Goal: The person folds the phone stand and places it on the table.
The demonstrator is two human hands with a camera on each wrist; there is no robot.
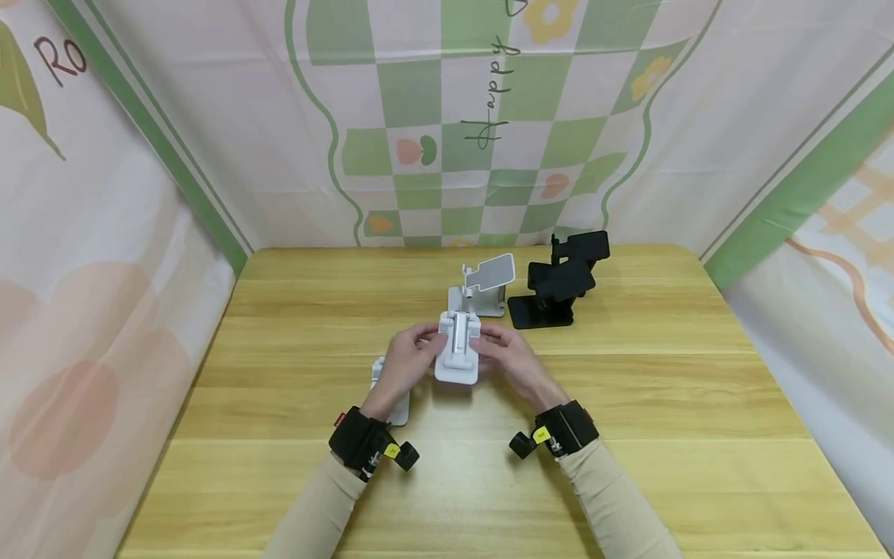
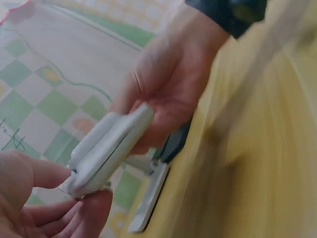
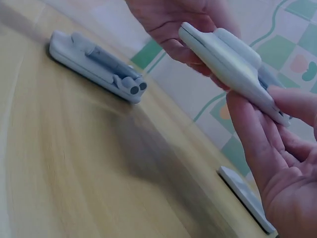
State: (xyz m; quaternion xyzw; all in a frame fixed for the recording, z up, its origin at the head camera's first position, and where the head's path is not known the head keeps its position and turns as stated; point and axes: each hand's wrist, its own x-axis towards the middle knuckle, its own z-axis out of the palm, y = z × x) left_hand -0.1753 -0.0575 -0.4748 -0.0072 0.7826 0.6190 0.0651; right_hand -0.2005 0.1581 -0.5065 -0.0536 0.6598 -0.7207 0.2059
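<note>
Above the middle of the wooden table (image 1: pixel 628 404) both hands hold one folded white phone stand (image 1: pixel 457 351). My left hand (image 1: pixel 412 353) grips its left side and my right hand (image 1: pixel 506 353) pinches its right side. The left wrist view has the stand (image 2: pixel 109 148) tilted, between my left hand's fingers (image 2: pixel 54 208) and my right hand (image 2: pixel 168 84). Seen from the right wrist, the stand (image 3: pixel 228 59) is lifted off the table between my right hand (image 3: pixel 277 148) and my left hand (image 3: pixel 173 25).
A second folded white stand (image 1: pixel 393 400) (image 3: pixel 94 64) lies flat under my left wrist. An unfolded white stand (image 1: pixel 485 286) and two black stands (image 1: pixel 559 283) are behind the hands. Patterned cloth walls (image 1: pixel 447 124) enclose the table on three sides.
</note>
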